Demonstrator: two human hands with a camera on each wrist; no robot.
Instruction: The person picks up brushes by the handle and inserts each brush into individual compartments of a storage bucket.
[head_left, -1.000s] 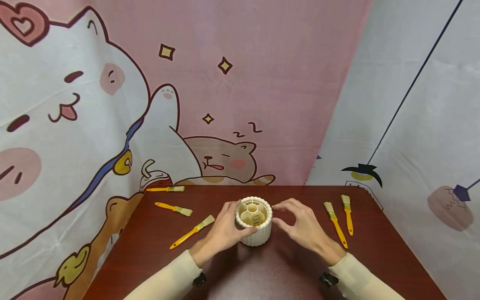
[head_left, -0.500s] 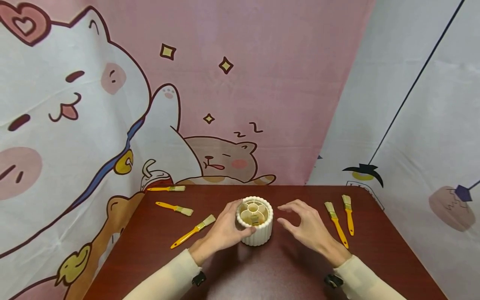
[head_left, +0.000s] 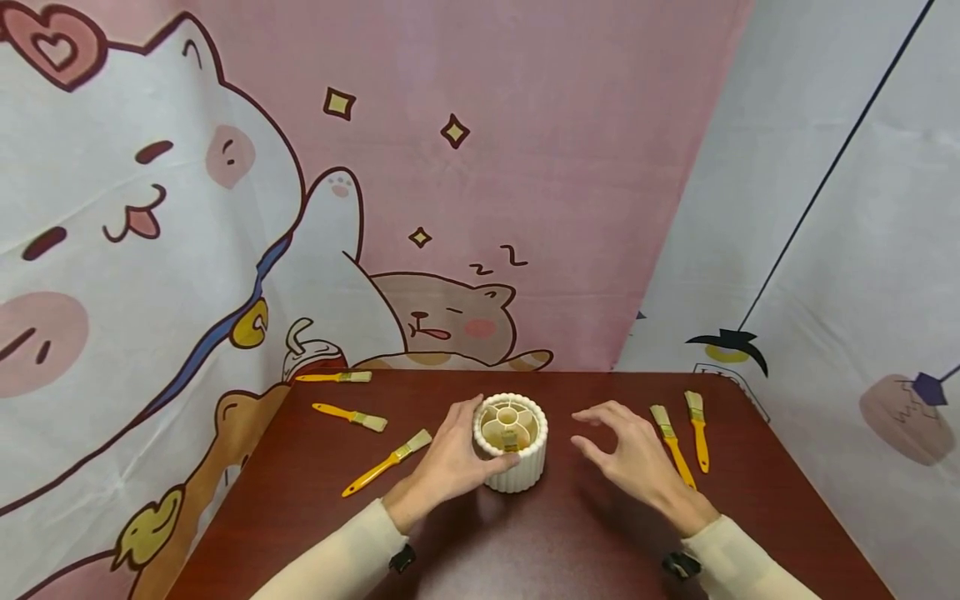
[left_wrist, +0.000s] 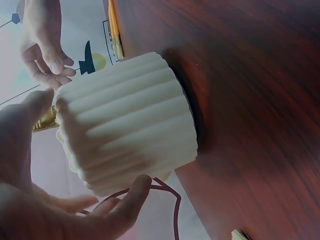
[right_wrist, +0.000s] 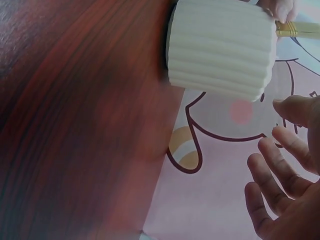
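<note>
A cream ribbed brush holder point(head_left: 519, 473) with several round-sided compartments stands upright on the dark red table point(head_left: 517, 550). My left hand point(head_left: 448, 462) holds it from the left, thumb at the near rim and fingers at the far side. In its near compartment stands a paintbrush point(head_left: 510, 440), bristles up; the brush's metal band point(right_wrist: 287, 29) shows past the rim in the right wrist view. To the right of the holder, apart from it, my right hand point(head_left: 632, 457) hovers with loosely bent fingers and nothing between them.
Three yellow-handled paintbrushes lie at the left: a far brush point(head_left: 333, 377), a middle brush point(head_left: 349, 416) and a near brush point(head_left: 387, 463). At the right lie an inner brush point(head_left: 672, 446) and an outer brush point(head_left: 697, 429). A cartoon-printed curtain point(head_left: 570, 208) hangs behind the table.
My right hand has moved away from the holder to the right. The brush in the holder now stands more upright in the near compartment. The left hand has kept its place.
</note>
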